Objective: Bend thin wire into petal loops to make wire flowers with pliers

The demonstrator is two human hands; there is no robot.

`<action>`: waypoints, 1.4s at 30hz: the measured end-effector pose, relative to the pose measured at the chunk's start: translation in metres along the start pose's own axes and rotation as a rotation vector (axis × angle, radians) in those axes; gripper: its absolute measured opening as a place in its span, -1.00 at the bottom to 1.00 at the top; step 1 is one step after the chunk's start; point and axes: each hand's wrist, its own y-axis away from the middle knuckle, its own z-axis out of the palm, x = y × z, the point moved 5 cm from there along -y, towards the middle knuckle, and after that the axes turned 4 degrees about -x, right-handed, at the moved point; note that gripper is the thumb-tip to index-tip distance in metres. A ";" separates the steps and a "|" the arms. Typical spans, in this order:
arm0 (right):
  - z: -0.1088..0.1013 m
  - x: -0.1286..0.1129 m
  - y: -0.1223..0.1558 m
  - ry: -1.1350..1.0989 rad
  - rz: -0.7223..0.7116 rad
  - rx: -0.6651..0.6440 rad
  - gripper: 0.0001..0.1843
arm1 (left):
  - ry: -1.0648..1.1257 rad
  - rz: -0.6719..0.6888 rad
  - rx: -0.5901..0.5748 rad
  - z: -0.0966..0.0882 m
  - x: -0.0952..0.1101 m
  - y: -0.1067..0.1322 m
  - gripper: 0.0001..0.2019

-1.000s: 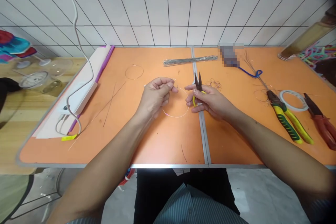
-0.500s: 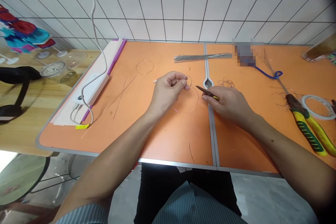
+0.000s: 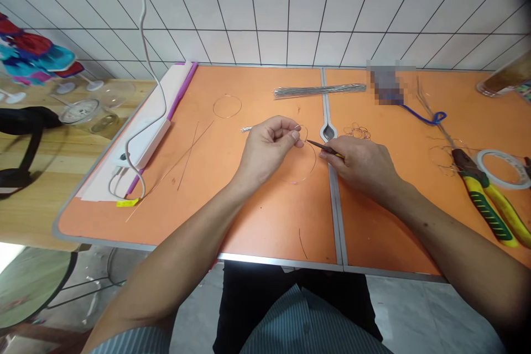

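My left hand [image 3: 271,144] pinches a thin wire [image 3: 306,131] that bends into a small loop beside the fingertips. A larger curve of fine wire [image 3: 314,163] hangs or lies below it; whether the two are one piece I cannot tell. In my right hand [image 3: 365,163] is a pair of small pliers [image 3: 326,147] with dark jaws and a bit of yellow on the handle. The jaw tip points left and meets the small loop. Most of the handles are hidden in my palm.
On the orange table [image 3: 269,232] lie a wire ring [image 3: 227,106], a bundle of straight wires [image 3: 298,91] and a copper-coloured tangle [image 3: 357,131]. Large yellow-green pliers [image 3: 485,199] and a white tape roll [image 3: 503,170] are at right. A white power strip [image 3: 143,149] with a cable stands left.
The pliers' tip has moved slightly left and down to the small wire loop. My left hand has shifted a little to the right, and the larger wire curve has swung slightly.
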 end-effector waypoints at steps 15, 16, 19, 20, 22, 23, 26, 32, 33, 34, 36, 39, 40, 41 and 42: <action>-0.005 -0.009 -0.004 -0.863 0.109 -0.092 -0.76 | 0.018 -0.100 -0.195 0.018 -0.010 0.004 -0.87; -0.005 -0.010 -0.004 -0.895 0.112 -0.092 -0.76 | 0.035 -0.124 -0.219 0.020 -0.011 0.005 -0.85; -0.008 -0.010 -0.003 -0.982 0.109 -0.063 -0.71 | 0.125 -0.228 -0.264 0.024 -0.014 0.008 -0.77; -0.008 -0.009 -0.003 -1.004 0.113 -0.051 -0.69 | 0.160 -0.267 -0.273 0.024 -0.015 0.008 -0.75; -0.009 -0.007 -0.003 -1.031 0.119 -0.040 -0.65 | 0.218 -0.333 -0.291 0.024 -0.018 0.009 -0.72; -0.008 -0.007 -0.003 -1.043 0.120 -0.045 -0.64 | 0.241 -0.360 -0.302 0.024 -0.020 0.009 -0.71; -0.007 -0.005 -0.004 -1.052 0.122 -0.064 -0.63 | 0.322 -0.442 -0.343 0.025 -0.029 0.009 -0.73; -0.003 0.000 -0.007 -1.050 0.111 -0.067 -0.56 | 0.479 -0.548 -0.419 0.027 -0.036 0.009 -0.76; -0.003 0.001 -0.007 -1.048 0.114 -0.066 -0.55 | 0.497 -0.557 -0.425 0.027 -0.036 0.009 -0.76; -0.002 0.001 -0.007 -1.047 0.120 -0.064 -0.55 | 0.512 -0.563 -0.429 0.028 -0.035 0.009 -0.76; -0.001 0.002 -0.007 -1.069 0.126 -0.066 -0.56 | 0.532 -0.569 -0.428 0.029 -0.034 0.010 -0.76; 0.001 0.001 -0.008 -1.148 0.104 -0.078 -0.58 | 0.560 -0.561 -0.399 0.029 -0.034 0.010 -0.78; 0.002 0.000 -0.008 -1.177 0.091 -0.085 -0.58 | 0.567 -0.558 -0.385 0.029 -0.034 0.010 -0.78; 0.003 0.000 -0.008 -1.204 0.079 -0.090 -0.58 | 0.573 -0.556 -0.373 0.029 -0.034 0.011 -0.78; 0.003 -0.001 -0.008 -1.228 0.070 -0.098 -0.58 | 0.578 -0.552 -0.362 0.029 -0.034 0.011 -0.78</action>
